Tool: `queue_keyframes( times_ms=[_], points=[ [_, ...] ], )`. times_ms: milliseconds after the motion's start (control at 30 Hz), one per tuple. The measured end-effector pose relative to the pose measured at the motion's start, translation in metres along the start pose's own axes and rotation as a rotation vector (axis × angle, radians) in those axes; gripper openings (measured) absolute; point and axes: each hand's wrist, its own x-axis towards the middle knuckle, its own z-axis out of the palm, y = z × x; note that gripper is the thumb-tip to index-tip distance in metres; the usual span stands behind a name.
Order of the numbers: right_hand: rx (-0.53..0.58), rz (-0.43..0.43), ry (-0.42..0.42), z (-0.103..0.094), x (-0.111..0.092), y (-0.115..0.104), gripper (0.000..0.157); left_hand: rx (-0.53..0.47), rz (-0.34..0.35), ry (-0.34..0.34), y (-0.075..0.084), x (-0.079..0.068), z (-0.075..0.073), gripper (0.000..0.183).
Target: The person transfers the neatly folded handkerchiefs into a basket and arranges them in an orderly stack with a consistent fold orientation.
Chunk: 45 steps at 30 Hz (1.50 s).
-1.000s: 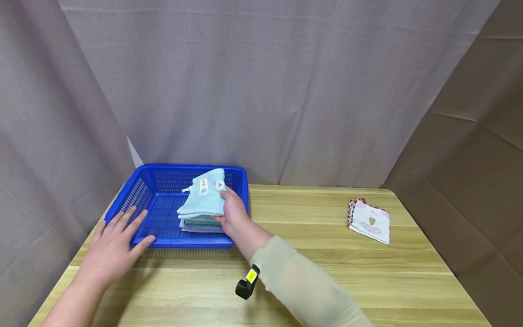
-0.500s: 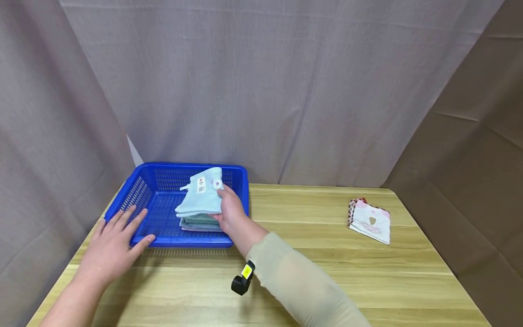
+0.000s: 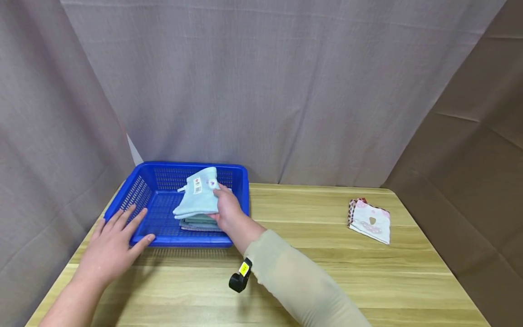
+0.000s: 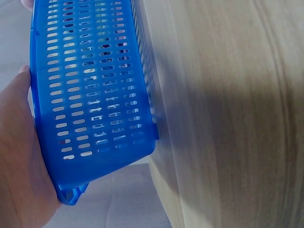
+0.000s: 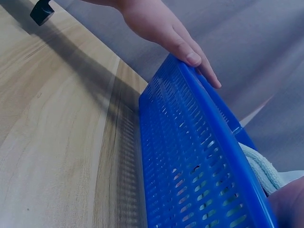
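A folded light blue towel (image 3: 199,193) with a barcode label is in my right hand (image 3: 227,206), thumb on top and fingers beneath. The towel slants over a stack of folded towels (image 3: 200,222) at the right side of the blue plastic basket (image 3: 192,241). My left hand (image 3: 110,247) rests with spread, straight fingers on the basket's near left corner. In the left wrist view that hand lies along the basket rim (image 4: 35,95). The right wrist view shows an edge of the light blue towel (image 5: 261,166) just inside the rim.
A folded white cloth (image 3: 373,222) with pink patches lies with a checked brown cloth (image 3: 350,213) at the right of the wooden table (image 3: 310,254). A grey curtain (image 3: 269,91) hangs behind the table. A black wrist camera (image 3: 240,275) hangs below my right sleeve.
My right hand has shifted slightly left with the light blue towel, which now sits farther left over the stack. My left hand stays at the basket corner.
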Motion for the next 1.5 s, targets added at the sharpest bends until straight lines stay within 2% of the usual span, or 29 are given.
queue_keyframes(
  times_ms=[267,500,633,867,1033,1500],
  points=[
    [0.002,0.007,-0.014,0.001,0.004,0.001,0.047,0.006,0.002,0.002,0.000,0.001,-0.001,0.072],
    [-0.051,0.007,-0.011,-0.001,0.004,0.000,0.046,-0.002,0.009,0.013,-0.001,0.001,-0.001,0.071],
    [-0.079,0.024,-0.006,-0.003,0.005,-0.001,0.046,-0.003,0.013,0.021,-0.001,0.001,-0.002,0.071],
    [-0.111,0.066,0.005,-0.007,0.006,0.002,0.050,0.004,-0.002,-0.006,-0.001,-0.002,0.000,0.073],
    [-0.131,0.073,0.022,-0.010,0.006,0.002,0.052,-0.002,0.000,0.007,-0.001,-0.003,0.001,0.072],
    [-0.415,-0.003,0.065,-0.010,0.008,-0.004,0.062,0.001,0.004,0.005,0.000,0.000,-0.001,0.072]
  ],
)
